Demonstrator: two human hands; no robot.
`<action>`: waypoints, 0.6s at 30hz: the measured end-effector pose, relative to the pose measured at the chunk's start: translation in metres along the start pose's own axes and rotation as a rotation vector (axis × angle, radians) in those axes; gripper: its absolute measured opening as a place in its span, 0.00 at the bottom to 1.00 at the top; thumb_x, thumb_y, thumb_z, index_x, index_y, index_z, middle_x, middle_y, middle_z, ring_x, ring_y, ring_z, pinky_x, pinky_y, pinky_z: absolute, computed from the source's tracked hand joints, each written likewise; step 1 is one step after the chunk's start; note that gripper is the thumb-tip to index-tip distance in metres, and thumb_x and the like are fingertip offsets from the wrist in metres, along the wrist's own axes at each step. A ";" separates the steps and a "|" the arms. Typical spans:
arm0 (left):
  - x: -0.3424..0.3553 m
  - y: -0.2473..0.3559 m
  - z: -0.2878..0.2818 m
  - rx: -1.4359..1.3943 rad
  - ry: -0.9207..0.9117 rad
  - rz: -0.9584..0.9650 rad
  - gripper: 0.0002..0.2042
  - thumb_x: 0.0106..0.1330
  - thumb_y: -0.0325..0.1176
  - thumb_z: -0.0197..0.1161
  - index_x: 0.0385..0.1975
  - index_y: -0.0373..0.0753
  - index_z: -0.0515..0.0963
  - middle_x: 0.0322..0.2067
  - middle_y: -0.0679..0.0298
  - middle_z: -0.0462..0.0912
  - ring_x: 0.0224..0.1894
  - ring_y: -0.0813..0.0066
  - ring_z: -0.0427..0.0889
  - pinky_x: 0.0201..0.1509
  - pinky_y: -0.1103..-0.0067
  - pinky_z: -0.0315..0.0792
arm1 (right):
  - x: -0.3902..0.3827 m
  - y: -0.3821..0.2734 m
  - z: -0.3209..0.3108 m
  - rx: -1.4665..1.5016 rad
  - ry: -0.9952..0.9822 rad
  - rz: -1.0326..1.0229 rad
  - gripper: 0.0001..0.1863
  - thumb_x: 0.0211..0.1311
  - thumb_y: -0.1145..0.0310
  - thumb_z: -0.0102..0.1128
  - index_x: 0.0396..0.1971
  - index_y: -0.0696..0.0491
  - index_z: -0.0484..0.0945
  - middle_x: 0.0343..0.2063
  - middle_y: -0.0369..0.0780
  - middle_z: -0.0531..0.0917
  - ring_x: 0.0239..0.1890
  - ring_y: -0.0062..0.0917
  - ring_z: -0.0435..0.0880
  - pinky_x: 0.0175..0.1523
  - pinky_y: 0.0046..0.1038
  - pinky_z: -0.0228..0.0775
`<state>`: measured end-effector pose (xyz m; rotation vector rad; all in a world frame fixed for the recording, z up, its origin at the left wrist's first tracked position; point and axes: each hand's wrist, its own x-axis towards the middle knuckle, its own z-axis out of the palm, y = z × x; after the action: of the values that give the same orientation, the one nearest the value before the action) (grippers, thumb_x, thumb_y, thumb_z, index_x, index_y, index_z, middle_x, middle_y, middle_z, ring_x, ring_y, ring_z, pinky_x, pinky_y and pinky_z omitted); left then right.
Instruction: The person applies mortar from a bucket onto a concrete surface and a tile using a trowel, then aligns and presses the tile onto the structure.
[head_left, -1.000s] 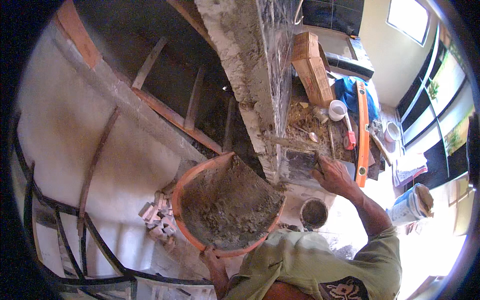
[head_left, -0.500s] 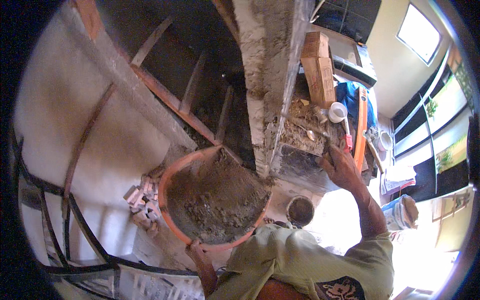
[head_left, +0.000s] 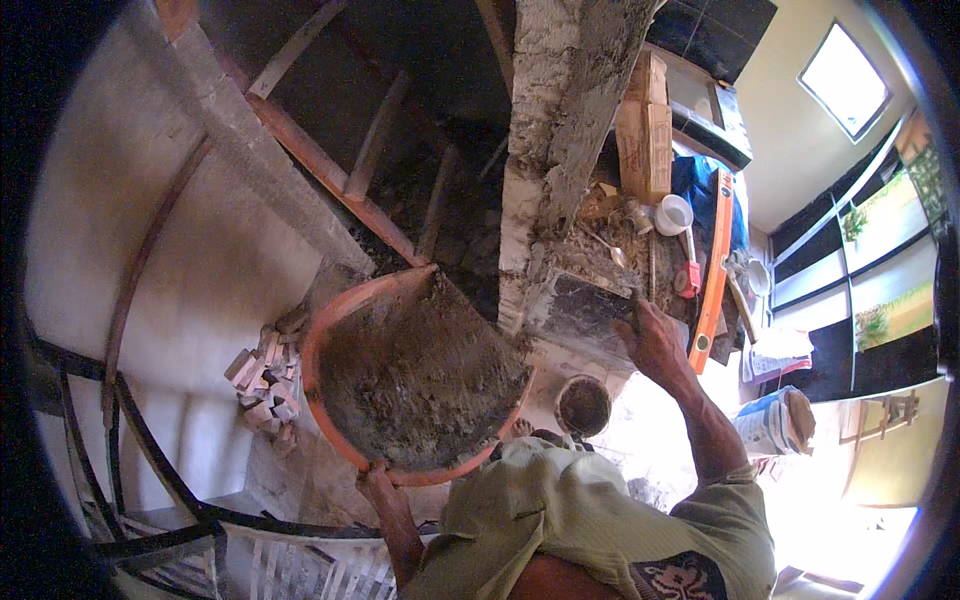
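At the lower left, my left hand [head_left: 375, 487] is closed on the near rim of a round orange tub [head_left: 311, 375]. Grey-brown wet mortar [head_left: 415, 375] fills much of the tub, its surface rough and heaped. My right hand [head_left: 658, 343] is to the right of the tub, at the right end of a dark slab [head_left: 578, 308]. Its fingers look curled, but whatever they hold is too unclear to name. A spoon [head_left: 617, 256] and a white cup [head_left: 673, 214] lie beyond this hand. An orange spirit level [head_left: 713, 270] leans just right of it.
A rough plastered pillar [head_left: 545, 150] rises between the tub and the cluttered counter. Broken bricks [head_left: 268, 385] are piled left of the tub. A dark bucket [head_left: 583, 407] stands right of it. A cardboard box [head_left: 643, 140] lies farther back; a white sack [head_left: 775, 425] stands at right.
My right hand has come down toward the dark slab, and the blurred shape beside it no longer shows. My left hand stays on the tub rim. The view has shifted slightly.
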<state>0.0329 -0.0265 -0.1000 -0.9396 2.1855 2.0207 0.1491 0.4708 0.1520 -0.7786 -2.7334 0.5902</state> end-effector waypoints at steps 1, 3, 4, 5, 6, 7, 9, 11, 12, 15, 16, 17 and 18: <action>-0.009 0.012 0.005 -0.039 -0.045 0.053 0.08 0.48 0.20 0.59 0.23 0.37 0.66 0.19 0.70 0.62 0.15 0.77 0.62 0.19 0.76 0.56 | -0.002 -0.002 -0.003 0.004 0.048 0.000 0.13 0.55 0.67 0.60 0.34 0.59 0.68 0.27 0.50 0.74 0.31 0.47 0.76 0.33 0.41 0.64; -0.026 0.035 0.019 -0.099 -0.018 -0.009 0.07 0.49 0.21 0.58 0.23 0.37 0.66 0.18 0.69 0.62 0.16 0.77 0.62 0.19 0.75 0.56 | -0.006 -0.007 -0.014 0.013 0.120 -0.035 0.13 0.55 0.68 0.60 0.34 0.59 0.68 0.26 0.49 0.74 0.30 0.46 0.76 0.33 0.41 0.64; -0.033 0.048 0.025 -0.156 0.016 -0.065 0.06 0.50 0.22 0.58 0.22 0.37 0.66 0.18 0.69 0.63 0.17 0.77 0.63 0.20 0.73 0.56 | -0.008 -0.009 -0.020 0.031 0.189 -0.072 0.13 0.55 0.68 0.61 0.34 0.59 0.68 0.25 0.49 0.74 0.29 0.46 0.76 0.32 0.41 0.64; -0.043 0.066 0.031 -0.150 0.009 -0.074 0.06 0.50 0.22 0.58 0.22 0.37 0.66 0.18 0.69 0.63 0.17 0.77 0.63 0.20 0.73 0.56 | -0.007 -0.017 -0.033 0.026 0.144 0.013 0.13 0.55 0.69 0.61 0.33 0.59 0.68 0.24 0.48 0.74 0.28 0.44 0.76 0.32 0.38 0.64; -0.052 0.087 0.032 -0.039 -0.053 -0.106 0.06 0.51 0.24 0.57 0.22 0.38 0.66 0.18 0.69 0.63 0.18 0.77 0.63 0.21 0.74 0.57 | -0.006 -0.019 -0.037 0.026 0.136 0.012 0.13 0.55 0.69 0.61 0.33 0.59 0.68 0.24 0.48 0.74 0.28 0.44 0.76 0.32 0.38 0.64; -0.056 0.097 0.030 0.070 -0.114 -0.138 0.05 0.52 0.26 0.57 0.22 0.38 0.66 0.18 0.69 0.63 0.20 0.77 0.64 0.22 0.75 0.58 | -0.005 -0.021 -0.039 0.036 0.151 -0.005 0.13 0.55 0.69 0.62 0.32 0.59 0.68 0.23 0.47 0.73 0.26 0.42 0.75 0.31 0.37 0.64; -0.018 0.047 0.000 0.400 -0.184 0.444 0.06 0.51 0.27 0.56 0.22 0.39 0.65 0.18 0.69 0.63 0.20 0.77 0.64 0.23 0.76 0.58 | -0.005 -0.025 -0.039 0.087 0.189 -0.008 0.12 0.56 0.69 0.62 0.30 0.58 0.67 0.20 0.45 0.72 0.22 0.37 0.73 0.29 0.34 0.64; -0.013 0.032 -0.003 0.727 -0.266 1.012 0.06 0.51 0.28 0.56 0.22 0.39 0.65 0.18 0.70 0.63 0.20 0.77 0.64 0.23 0.77 0.58 | -0.010 -0.020 -0.034 0.085 0.199 -0.030 0.12 0.56 0.69 0.62 0.29 0.58 0.67 0.20 0.45 0.72 0.21 0.36 0.73 0.28 0.34 0.63; -0.024 0.052 0.013 0.458 -0.192 0.420 0.06 0.50 0.28 0.57 0.22 0.39 0.65 0.18 0.70 0.63 0.19 0.78 0.63 0.22 0.77 0.58 | -0.013 -0.014 -0.032 0.087 0.221 -0.044 0.12 0.56 0.68 0.62 0.28 0.58 0.68 0.19 0.45 0.72 0.20 0.35 0.73 0.28 0.34 0.62; -0.043 0.082 0.031 0.085 -0.072 -0.152 0.07 0.49 0.27 0.58 0.22 0.40 0.65 0.18 0.71 0.63 0.18 0.78 0.63 0.22 0.77 0.58 | -0.018 0.002 -0.021 0.064 0.067 -0.048 0.13 0.56 0.66 0.62 0.27 0.59 0.68 0.18 0.44 0.71 0.20 0.33 0.72 0.27 0.33 0.62; -0.046 0.083 0.032 -0.011 -0.046 -0.141 0.07 0.49 0.26 0.59 0.22 0.40 0.66 0.18 0.71 0.63 0.17 0.79 0.63 0.21 0.76 0.58 | -0.016 0.008 -0.016 0.061 0.064 -0.049 0.13 0.56 0.66 0.62 0.27 0.59 0.68 0.18 0.44 0.71 0.20 0.33 0.72 0.27 0.33 0.62; -0.041 0.076 0.030 -0.015 -0.044 -0.141 0.07 0.49 0.26 0.59 0.22 0.40 0.66 0.18 0.71 0.63 0.17 0.79 0.63 0.21 0.76 0.58 | -0.013 0.014 -0.013 0.110 0.023 -0.070 0.13 0.56 0.66 0.61 0.26 0.59 0.68 0.17 0.44 0.70 0.19 0.31 0.71 0.27 0.33 0.61; -0.032 0.062 0.025 -0.060 -0.030 -0.123 0.08 0.48 0.25 0.59 0.23 0.40 0.66 0.18 0.72 0.63 0.17 0.79 0.63 0.20 0.77 0.58 | -0.010 0.021 -0.010 0.159 -0.019 -0.090 0.14 0.56 0.65 0.61 0.25 0.59 0.68 0.17 0.44 0.69 0.19 0.30 0.69 0.26 0.32 0.61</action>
<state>0.0229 0.0078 -0.0354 -1.0152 2.0098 2.0402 0.1702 0.4845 0.1504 -0.6115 -2.6816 0.7863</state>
